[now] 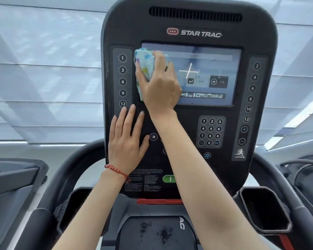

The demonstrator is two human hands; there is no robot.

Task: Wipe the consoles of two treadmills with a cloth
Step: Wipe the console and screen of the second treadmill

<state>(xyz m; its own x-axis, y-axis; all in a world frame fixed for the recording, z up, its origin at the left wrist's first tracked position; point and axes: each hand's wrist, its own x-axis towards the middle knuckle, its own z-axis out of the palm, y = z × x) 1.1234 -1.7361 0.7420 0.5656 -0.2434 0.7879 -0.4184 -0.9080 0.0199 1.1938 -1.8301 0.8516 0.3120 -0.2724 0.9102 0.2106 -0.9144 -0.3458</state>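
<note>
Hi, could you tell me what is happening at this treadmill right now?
A person is wiping the treadmill console. The right hand presses a folded, patterned cloth against the left part of the screen. The left hand, with a red bracelet on its wrist, lies flat on the lower left of the console. The screen is lit.

Lighting: bright, even daylight is coming through the pale blinds (pixel 43 78) from 9 to 3 o'clock. Glare: reflections are washing over the screen (pixel 206 69). Distortion: wide-angle bending is curving the handrails (pixel 65 168) at 4 and 8 o'clock. Focus: slightly soft throughout.
</note>
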